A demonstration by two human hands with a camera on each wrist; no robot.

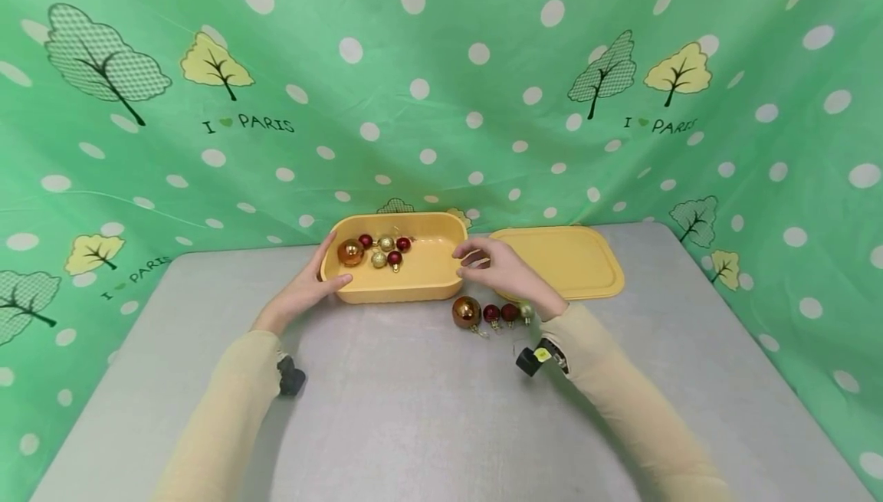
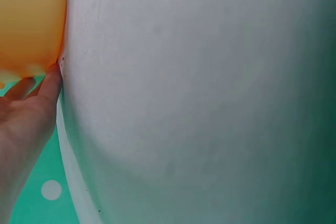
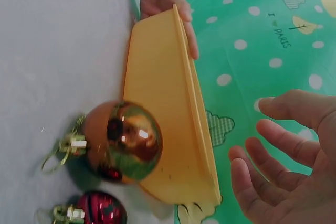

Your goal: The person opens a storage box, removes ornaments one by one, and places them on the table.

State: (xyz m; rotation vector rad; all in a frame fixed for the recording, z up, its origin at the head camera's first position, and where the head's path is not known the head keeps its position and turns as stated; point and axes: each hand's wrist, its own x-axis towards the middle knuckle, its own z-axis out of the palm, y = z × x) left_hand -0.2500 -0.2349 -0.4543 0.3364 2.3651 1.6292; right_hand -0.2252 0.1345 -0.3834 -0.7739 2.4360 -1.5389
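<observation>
A green cloth (image 1: 441,42) with white dots and trees hangs behind a grey table (image 1: 414,410). On the table's far part stands an open yellow box (image 1: 400,294), and just to its right lies a flat yellow lid (image 1: 572,260). The person's left hand (image 1: 303,287) grips the box's left end, thumb against the front and fingers along the side. The right hand (image 1: 498,266) is at the box's right end, fingers bent, thumb and fingertips apart, with nothing between them. One big orange ball (image 1: 350,252) sits inside the box at the left; another big ball (image 1: 466,313) rests on the table in front. Five small balls (image 1: 394,258), three red and two gold, lie near the first; three more small balls (image 1: 491,313) line up beside the second.
</observation>
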